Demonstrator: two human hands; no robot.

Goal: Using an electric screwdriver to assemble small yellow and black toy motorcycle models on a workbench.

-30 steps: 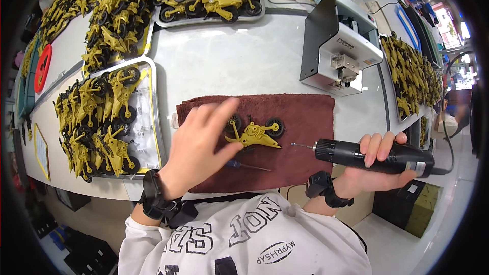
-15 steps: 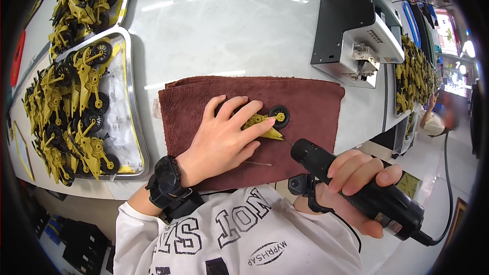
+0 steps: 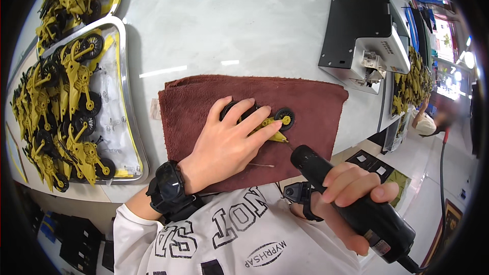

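A yellow toy motorcycle (image 3: 265, 122) with black wheels lies on the folded maroon cloth (image 3: 316, 102). My left hand (image 3: 232, 135) covers much of it from above, its fingers bent over the body and holding it against the cloth. One black wheel (image 3: 285, 117) and a pointed yellow end show beyond my fingertips. My right hand (image 3: 351, 193) is wrapped around a black electric screwdriver (image 3: 316, 165). The thin bit points at the yellow tip; whether it touches I cannot tell. On the cloth below my left fingers lies a thin pale stick (image 3: 261, 165).
A metal tray (image 3: 135, 142) at the left holds several yellow toy motorcycles, with more piled behind it. A black and white boxy machine (image 3: 356, 30) stands at the back right. Beyond it are more yellow parts (image 3: 410, 86) and another person (image 3: 424, 119).
The screwdriver's bit and the toy's pointed end have come closer together. My left hand and the toy have shifted slightly to the right; my view has also shifted a little.
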